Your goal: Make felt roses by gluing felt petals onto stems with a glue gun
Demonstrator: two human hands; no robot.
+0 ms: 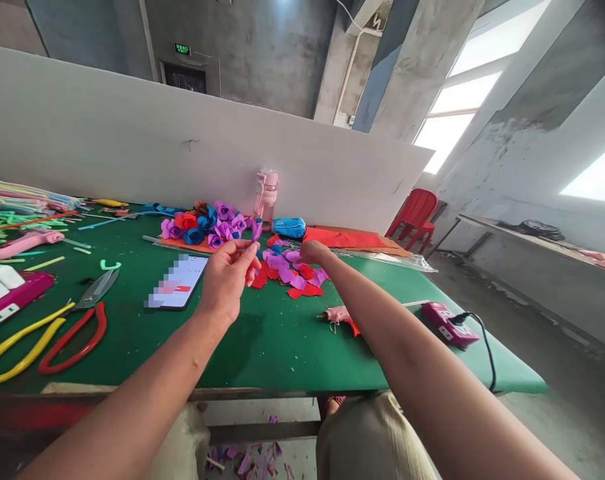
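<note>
Pinched upright between the fingers of my left hand (231, 273) is a small rolled purple paper petal (256, 231). My right hand (314, 252) reaches to the far side of a loose pile of cut paper petals (286, 275), purple, red and some blue. Its fingers are bent down behind the hand, so I cannot see whether they hold one. Left of the pile, behind my left hand, finished paper flowers (223, 230) in purple, blue, red and brown lie heaped. A pink glue gun (338, 315) rests on the green table under my right forearm.
Large scissors (85, 299) and a phone (177, 283) lie left. A purple power strip (450, 325) with a black cord sits right. Behind are a pink bottle (267, 193), a blue pouch (289, 227), red paper (342, 237) and a white board (182, 127).
</note>
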